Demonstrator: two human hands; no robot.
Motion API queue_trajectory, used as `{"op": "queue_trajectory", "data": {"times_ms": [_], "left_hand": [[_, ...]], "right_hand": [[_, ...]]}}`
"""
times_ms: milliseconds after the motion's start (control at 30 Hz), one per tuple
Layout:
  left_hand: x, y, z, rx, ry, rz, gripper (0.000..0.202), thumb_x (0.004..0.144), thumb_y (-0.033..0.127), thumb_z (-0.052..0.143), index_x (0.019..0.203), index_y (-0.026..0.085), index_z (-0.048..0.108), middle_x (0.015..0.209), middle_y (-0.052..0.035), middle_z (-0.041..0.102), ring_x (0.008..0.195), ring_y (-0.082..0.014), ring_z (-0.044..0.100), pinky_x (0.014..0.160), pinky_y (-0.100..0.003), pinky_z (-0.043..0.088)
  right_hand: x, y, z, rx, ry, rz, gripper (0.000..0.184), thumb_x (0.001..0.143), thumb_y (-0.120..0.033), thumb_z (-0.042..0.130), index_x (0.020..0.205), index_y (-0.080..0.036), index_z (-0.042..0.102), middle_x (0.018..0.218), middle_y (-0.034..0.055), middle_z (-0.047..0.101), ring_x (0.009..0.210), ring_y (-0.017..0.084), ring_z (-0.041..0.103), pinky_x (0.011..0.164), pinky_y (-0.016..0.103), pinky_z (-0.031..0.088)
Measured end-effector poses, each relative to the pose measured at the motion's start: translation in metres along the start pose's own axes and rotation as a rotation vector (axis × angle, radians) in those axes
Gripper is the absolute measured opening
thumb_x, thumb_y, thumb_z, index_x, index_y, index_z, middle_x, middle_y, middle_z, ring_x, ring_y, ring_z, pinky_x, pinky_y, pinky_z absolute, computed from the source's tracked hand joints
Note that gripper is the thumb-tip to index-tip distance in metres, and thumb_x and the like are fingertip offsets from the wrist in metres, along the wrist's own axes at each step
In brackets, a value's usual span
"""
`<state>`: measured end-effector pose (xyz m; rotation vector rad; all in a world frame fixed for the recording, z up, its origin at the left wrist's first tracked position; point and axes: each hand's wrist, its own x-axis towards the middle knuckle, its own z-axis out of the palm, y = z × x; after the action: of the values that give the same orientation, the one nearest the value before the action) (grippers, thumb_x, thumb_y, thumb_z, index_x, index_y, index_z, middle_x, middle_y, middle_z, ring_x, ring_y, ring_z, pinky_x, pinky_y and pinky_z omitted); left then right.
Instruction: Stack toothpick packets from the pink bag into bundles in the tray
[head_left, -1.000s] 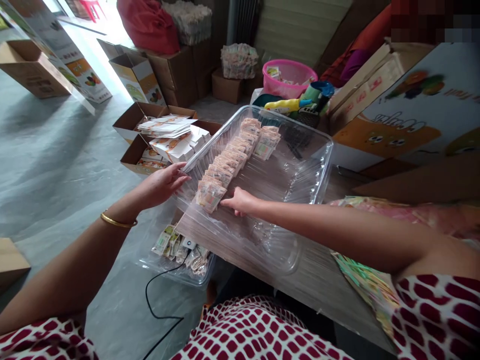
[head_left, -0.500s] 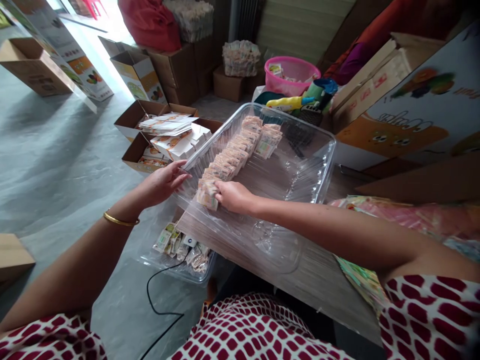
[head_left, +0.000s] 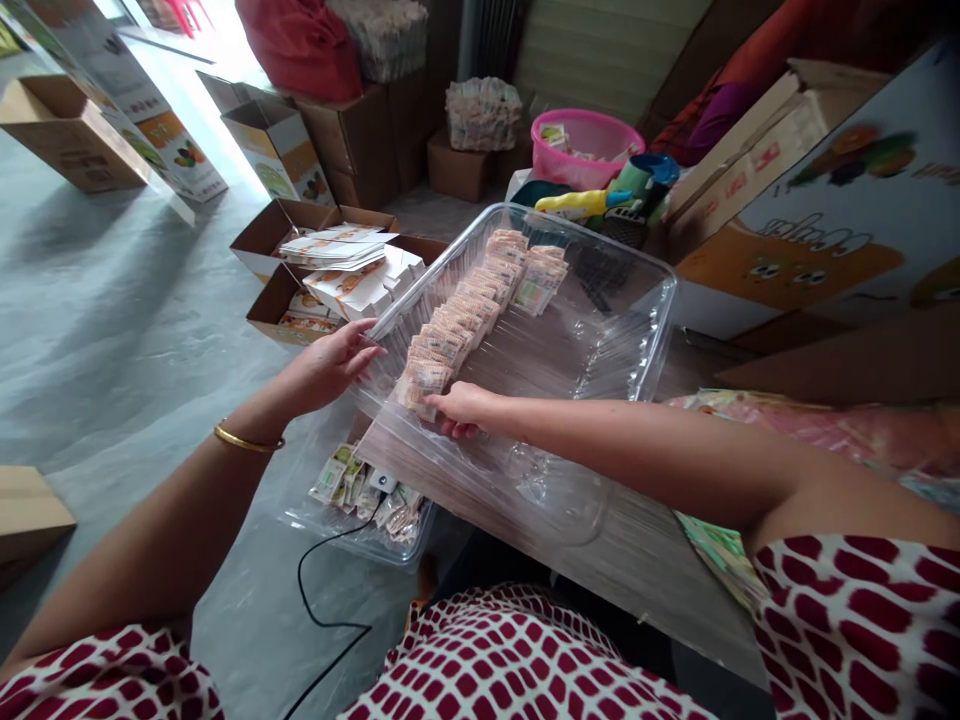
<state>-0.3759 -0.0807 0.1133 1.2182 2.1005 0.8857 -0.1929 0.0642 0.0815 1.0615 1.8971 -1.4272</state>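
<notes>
A clear plastic tray [head_left: 637, 320] lies on a wooden table top [head_left: 637, 560]. Inside it a long row of small orange-printed sachets [head_left: 457, 320] runs along the left wall, with a short second stack [head_left: 541, 278] beside its far end. My right hand [head_left: 465, 408] rests inside the tray at the near end of the row, fingers curled against the nearest sachets. My left hand [head_left: 330, 365], a gold bangle on its wrist, lies with fingers stretched out on the tray's left rim.
A second clear tray [head_left: 360, 500] with loose sachets and a black cable sits on the floor below. Open cardboard boxes [head_left: 300, 270] of folded cartons stand to the left. A pink basin [head_left: 585, 150], a printed carton [head_left: 817, 240] and colourful sheets [head_left: 750, 560] lie beyond and right.
My right hand went from pointing beside the row to gripping the nearest sachets, then drew back slightly to the row's near end. The left hand stayed on the rim.
</notes>
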Motion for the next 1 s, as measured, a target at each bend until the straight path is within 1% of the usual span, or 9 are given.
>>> {"op": "queue_trajectory", "data": {"times_ms": [133, 233, 367, 433, 567, 700, 800, 900, 1000], "left_hand": [[-0.001, 0.002, 0.001, 0.010, 0.003, -0.006, 0.064, 0.094, 0.054, 0.054, 0.147, 0.019, 0.045, 0.117, -0.0118, 0.075, 0.072, -0.0189, 0.069, 0.070, -0.034, 0.056], [-0.001, 0.001, 0.002, 0.016, 0.018, -0.005, 0.066, 0.093, 0.054, 0.055, 0.147, 0.019, 0.044, 0.116, -0.0115, 0.075, 0.071, -0.0189, 0.069, 0.069, -0.034, 0.056], [0.000, -0.003, 0.003, 0.011, 0.031, -0.002, 0.066, 0.093, 0.056, 0.055, 0.148, 0.020, 0.044, 0.116, -0.0112, 0.075, 0.071, -0.0193, 0.069, 0.068, -0.034, 0.056], [0.000, -0.004, 0.004, 0.008, 0.032, 0.005, 0.066, 0.093, 0.057, 0.055, 0.148, 0.021, 0.044, 0.116, -0.0109, 0.075, 0.071, -0.0192, 0.069, 0.068, -0.033, 0.055], [0.000, -0.004, 0.005, -0.012, 0.036, -0.004, 0.071, 0.092, 0.059, 0.056, 0.149, 0.019, 0.043, 0.114, -0.0115, 0.075, 0.069, -0.0185, 0.068, 0.066, -0.033, 0.055], [-0.001, 0.000, 0.005, -0.027, 0.038, -0.016, 0.076, 0.091, 0.063, 0.057, 0.150, 0.017, 0.041, 0.112, -0.0115, 0.075, 0.070, -0.0192, 0.068, 0.068, -0.035, 0.056], [-0.002, 0.002, 0.005, -0.020, 0.033, -0.017, 0.075, 0.091, 0.062, 0.056, 0.149, 0.017, 0.041, 0.113, -0.0118, 0.075, 0.070, -0.0188, 0.068, 0.068, -0.035, 0.057], [-0.002, 0.003, 0.005, -0.031, 0.030, -0.020, 0.076, 0.090, 0.063, 0.056, 0.148, 0.015, 0.041, 0.114, -0.0132, 0.075, 0.070, -0.0191, 0.068, 0.068, -0.036, 0.058], [-0.001, 0.003, 0.005, -0.028, 0.039, -0.030, 0.077, 0.090, 0.064, 0.056, 0.148, 0.015, 0.041, 0.114, -0.0133, 0.075, 0.070, -0.0200, 0.069, 0.068, -0.037, 0.058]], "right_hand": [[0.008, -0.006, 0.010, 0.071, 0.036, -0.095, 0.033, 0.103, -0.047, 0.053, 0.097, -0.016, 0.063, 0.066, -0.0001, 0.067, 0.042, 0.010, 0.054, 0.041, 0.021, 0.043], [0.015, -0.012, 0.014, 0.078, 0.035, -0.133, 0.044, 0.105, -0.052, 0.044, 0.095, -0.015, 0.065, 0.068, 0.0033, 0.070, 0.044, 0.012, 0.058, 0.042, 0.022, 0.046], [0.018, -0.017, 0.004, -0.268, 0.057, -0.176, 0.060, 0.102, -0.061, 0.044, 0.073, -0.014, 0.067, 0.066, 0.0103, 0.073, 0.048, 0.016, 0.063, 0.044, 0.024, 0.047], [0.020, -0.022, -0.001, -0.351, 0.040, -0.172, 0.067, 0.098, -0.070, 0.044, 0.069, -0.014, 0.068, 0.067, 0.0118, 0.074, 0.051, 0.017, 0.066, 0.045, 0.025, 0.048], [0.026, -0.030, -0.001, -0.203, -0.064, -0.086, 0.074, 0.093, -0.080, 0.042, 0.077, -0.013, 0.070, 0.068, 0.0113, 0.075, 0.052, 0.018, 0.068, 0.043, 0.024, 0.045], [0.023, -0.024, -0.005, -0.123, -0.129, -0.042, 0.072, 0.092, -0.079, 0.047, 0.080, -0.011, 0.069, 0.063, 0.0070, 0.071, 0.049, 0.015, 0.065, 0.043, 0.022, 0.045], [0.016, -0.011, -0.011, -0.106, -0.242, -0.049, 0.055, 0.095, -0.066, 0.058, 0.083, -0.013, 0.068, 0.061, 0.0023, 0.070, 0.048, 0.013, 0.064, 0.048, 0.022, 0.051], [0.016, -0.004, -0.011, -0.097, -0.198, -0.084, 0.044, 0.104, -0.047, 0.053, 0.078, -0.014, 0.065, 0.059, 0.0014, 0.069, 0.044, 0.011, 0.061, 0.047, 0.020, 0.049], [0.019, -0.008, -0.005, -0.136, -0.128, -0.120, 0.053, 0.106, -0.049, 0.046, 0.069, -0.015, 0.064, 0.059, 0.0042, 0.070, 0.043, 0.012, 0.060, 0.043, 0.021, 0.045]]}}
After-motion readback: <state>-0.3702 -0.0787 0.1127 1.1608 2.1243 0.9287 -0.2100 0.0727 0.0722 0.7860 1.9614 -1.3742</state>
